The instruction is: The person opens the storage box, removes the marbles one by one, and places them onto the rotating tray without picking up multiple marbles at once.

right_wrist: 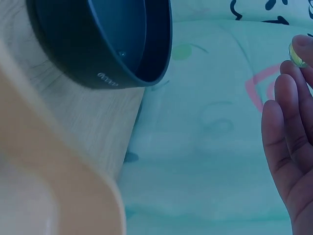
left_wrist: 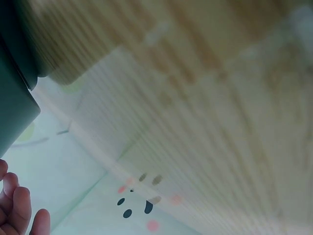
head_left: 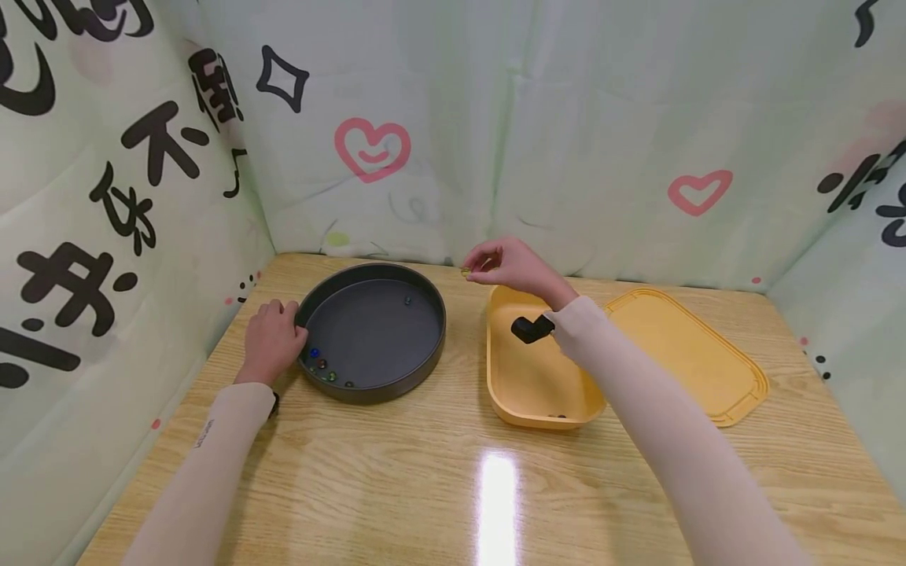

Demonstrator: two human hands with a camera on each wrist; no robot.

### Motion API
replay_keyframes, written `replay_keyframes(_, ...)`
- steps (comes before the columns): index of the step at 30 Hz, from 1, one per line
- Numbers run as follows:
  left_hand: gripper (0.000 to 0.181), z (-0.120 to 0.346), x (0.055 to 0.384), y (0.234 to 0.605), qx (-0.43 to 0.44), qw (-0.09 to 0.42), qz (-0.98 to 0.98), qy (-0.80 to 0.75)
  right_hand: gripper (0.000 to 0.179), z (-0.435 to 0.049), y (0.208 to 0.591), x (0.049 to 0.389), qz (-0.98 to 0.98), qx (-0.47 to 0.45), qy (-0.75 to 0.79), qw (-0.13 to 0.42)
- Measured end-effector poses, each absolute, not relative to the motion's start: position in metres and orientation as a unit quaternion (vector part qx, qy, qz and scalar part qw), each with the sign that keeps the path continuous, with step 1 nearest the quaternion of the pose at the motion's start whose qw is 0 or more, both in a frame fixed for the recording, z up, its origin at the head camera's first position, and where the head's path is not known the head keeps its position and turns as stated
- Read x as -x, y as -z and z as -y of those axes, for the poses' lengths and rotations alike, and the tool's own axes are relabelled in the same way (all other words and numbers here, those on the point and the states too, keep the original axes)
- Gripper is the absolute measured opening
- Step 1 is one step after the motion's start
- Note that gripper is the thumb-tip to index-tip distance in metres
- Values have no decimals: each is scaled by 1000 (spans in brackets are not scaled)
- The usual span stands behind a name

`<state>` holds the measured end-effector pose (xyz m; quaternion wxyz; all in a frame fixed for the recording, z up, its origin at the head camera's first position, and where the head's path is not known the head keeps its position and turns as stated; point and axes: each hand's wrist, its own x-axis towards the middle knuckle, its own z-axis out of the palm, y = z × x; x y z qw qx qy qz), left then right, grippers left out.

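My right hand (head_left: pixel 511 263) pinches a clear yellow-green marble (right_wrist: pixel 296 56) between thumb and fingertips, above the far left corner of a yellow plastic box (head_left: pixel 538 423). In that box a small dark thing, too small to make out, lies by the near wall. To the left stands a round dark grey pan (head_left: pixel 354 326) with several marbles in it: a blue marble (head_left: pixel 314 353) and others along the near left wall, and a lone marble (head_left: pixel 407 300) at the far right. My left hand (head_left: pixel 272 336) rests against the pan's left side, fingers loosely bent.
A yellow lid (head_left: pixel 686 358) lies flat to the right of the box, partly behind my right forearm. Wooden tabletop (head_left: pixel 396 479) stretches in front of the pan and box. A printed curtain (head_left: pixel 460 157) hangs along the back and both sides.
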<state>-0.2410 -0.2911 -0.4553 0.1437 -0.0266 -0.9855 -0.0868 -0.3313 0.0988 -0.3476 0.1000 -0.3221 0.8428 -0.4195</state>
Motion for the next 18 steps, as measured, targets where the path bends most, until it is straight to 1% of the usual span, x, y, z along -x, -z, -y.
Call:
replay_keyframes(10, 32, 292, 242, 455, 25, 140, 986, 84, 16, -53, 345, 352, -829, 341, 431, 105)
replay_keyframes(18, 31, 291, 242, 456, 18, 131, 988, 85, 16, -14, 353, 356, -834, 358, 402, 121)
